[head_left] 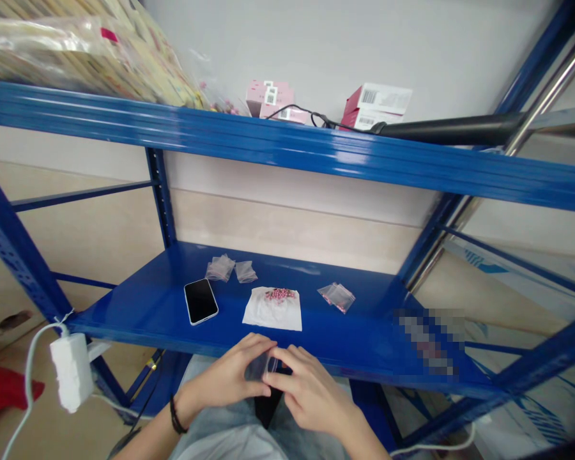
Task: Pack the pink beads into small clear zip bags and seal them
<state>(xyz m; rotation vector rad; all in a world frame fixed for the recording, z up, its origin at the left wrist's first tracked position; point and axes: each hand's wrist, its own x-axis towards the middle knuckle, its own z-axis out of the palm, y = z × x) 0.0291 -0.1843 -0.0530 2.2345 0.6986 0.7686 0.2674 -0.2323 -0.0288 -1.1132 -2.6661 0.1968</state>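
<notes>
Just in front of the blue shelf's near edge, my left hand (234, 374) and my right hand (306, 386) pinch a small clear plastic bag (257, 368) between them. Beyond them a white paper (273, 314) lies on the shelf with a pile of small pink beads (281, 294) at its back edge. Some clear bags with pink contents (338, 297) lie to the right of the paper. Back left are clear bags that look empty, in one pile (220, 268) and a smaller one (245, 271).
A phone (200, 301) lies on the blue shelf (153, 313) left of the paper. An upper shelf beam (268, 140) crosses above, carrying pink boxes (376, 105) and packed bundles (76, 64). A white power strip (71, 372) hangs at the left. A pixelated patch covers the shelf's right part.
</notes>
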